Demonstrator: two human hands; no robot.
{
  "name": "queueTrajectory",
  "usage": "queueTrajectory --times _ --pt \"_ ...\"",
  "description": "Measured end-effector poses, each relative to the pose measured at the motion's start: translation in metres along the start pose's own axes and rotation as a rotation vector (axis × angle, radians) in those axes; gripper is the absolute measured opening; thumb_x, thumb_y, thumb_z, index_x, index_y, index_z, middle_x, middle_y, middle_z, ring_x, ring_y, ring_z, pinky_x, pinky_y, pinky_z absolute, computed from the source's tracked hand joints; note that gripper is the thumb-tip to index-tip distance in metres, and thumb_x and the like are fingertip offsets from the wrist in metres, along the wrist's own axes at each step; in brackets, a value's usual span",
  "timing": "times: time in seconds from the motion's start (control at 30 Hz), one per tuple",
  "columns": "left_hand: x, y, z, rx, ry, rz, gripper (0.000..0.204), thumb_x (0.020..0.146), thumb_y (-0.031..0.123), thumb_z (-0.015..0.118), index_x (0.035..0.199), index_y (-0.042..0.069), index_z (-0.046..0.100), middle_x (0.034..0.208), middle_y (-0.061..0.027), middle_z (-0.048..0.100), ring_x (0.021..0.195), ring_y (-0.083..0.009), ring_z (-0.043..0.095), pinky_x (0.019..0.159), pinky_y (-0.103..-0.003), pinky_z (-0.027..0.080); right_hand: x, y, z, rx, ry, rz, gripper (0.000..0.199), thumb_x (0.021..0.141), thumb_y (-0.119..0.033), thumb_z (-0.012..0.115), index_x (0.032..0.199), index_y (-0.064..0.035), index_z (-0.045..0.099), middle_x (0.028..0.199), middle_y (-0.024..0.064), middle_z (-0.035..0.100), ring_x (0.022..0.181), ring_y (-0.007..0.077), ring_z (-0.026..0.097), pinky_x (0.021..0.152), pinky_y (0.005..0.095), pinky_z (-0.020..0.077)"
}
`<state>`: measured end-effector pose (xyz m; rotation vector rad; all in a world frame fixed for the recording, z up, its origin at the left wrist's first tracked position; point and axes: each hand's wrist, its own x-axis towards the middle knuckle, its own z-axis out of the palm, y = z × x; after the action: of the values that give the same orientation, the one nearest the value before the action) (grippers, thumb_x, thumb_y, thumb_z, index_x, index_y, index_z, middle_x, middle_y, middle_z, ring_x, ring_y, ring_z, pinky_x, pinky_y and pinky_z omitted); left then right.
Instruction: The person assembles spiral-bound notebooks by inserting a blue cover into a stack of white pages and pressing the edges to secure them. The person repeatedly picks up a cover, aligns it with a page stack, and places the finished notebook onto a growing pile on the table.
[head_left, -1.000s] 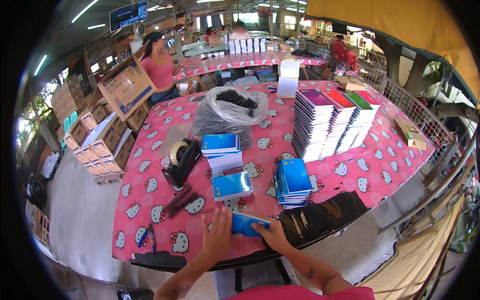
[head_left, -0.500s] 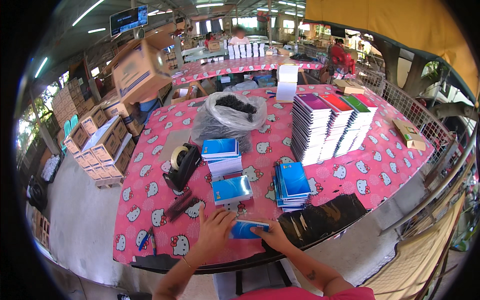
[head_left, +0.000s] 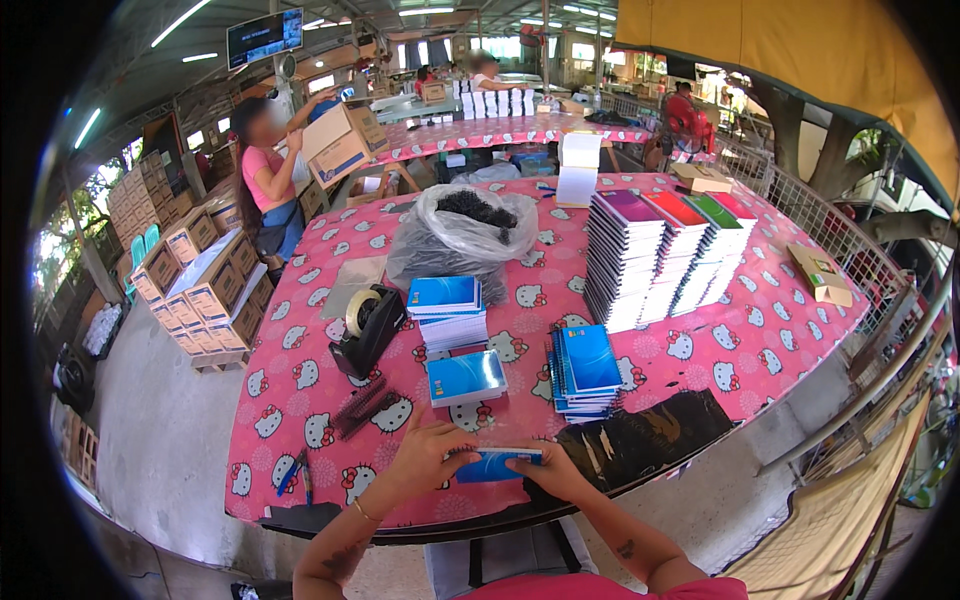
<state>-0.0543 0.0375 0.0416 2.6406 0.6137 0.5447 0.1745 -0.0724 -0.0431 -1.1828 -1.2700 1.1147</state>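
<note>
Close to the table's near edge, a blue-covered notebook (head_left: 492, 466) is held between both hands. My left hand (head_left: 432, 456) grips its left end, thumb on the cover. My right hand (head_left: 553, 472) is closed on its right end, thumb on top. The spine edge cannot be made out. Just beyond lie a short stack of blue notebooks (head_left: 467, 374) and a taller stack of blue-topped pages (head_left: 446, 293). A pile of blue spiral notebooks (head_left: 590, 358) is to the right. Several dark spiral coils (head_left: 364, 405) rest left of my left hand.
A black tape dispenser (head_left: 368, 330) and a plastic bag of black coils (head_left: 460, 235) stand behind. Tall stacks of spiral notebooks (head_left: 625, 265) rise at right. Pliers (head_left: 290, 474) lie at left. Beyond the table, a person (head_left: 265, 180) carries a cardboard box (head_left: 343, 143).
My left hand has moved its fingers onto the notebook's left end, and the notebook is tilted up slightly. The co-worker's box has shifted right, uncovering the person.
</note>
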Motion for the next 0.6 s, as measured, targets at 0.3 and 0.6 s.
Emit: queueTrajectory --times 0.3,0.6 --pt "-0.057 0.033 0.079 0.655 0.015 0.008 0.083 0.091 0.061 0.052 0.142 -0.004 0.043 0.153 -0.0218 0.037 0.147 -0.0343 0.031 0.112 -0.070 0.014 0.000 -0.006 0.018 0.145 0.097 -0.024 0.031 0.094 -0.015 0.070 0.121 -0.0002 0.067 0.100 0.0025 0.070 0.089 0.0074 0.060 0.080 0.0257 0.0505" --pt "-0.052 0.032 0.074 0.537 0.078 0.105 0.078 0.091 0.049 0.058 0.143 -0.006 0.041 0.151 -0.0265 0.038 0.145 -0.0405 0.031 0.116 -0.064 0.013 0.002 -0.014 0.019 0.039 0.046 0.010 0.029 0.095 -0.019 0.070 0.116 0.0008 0.069 0.094 0.0013 0.070 0.084 0.0076 0.060 0.076 0.0267 0.0503"
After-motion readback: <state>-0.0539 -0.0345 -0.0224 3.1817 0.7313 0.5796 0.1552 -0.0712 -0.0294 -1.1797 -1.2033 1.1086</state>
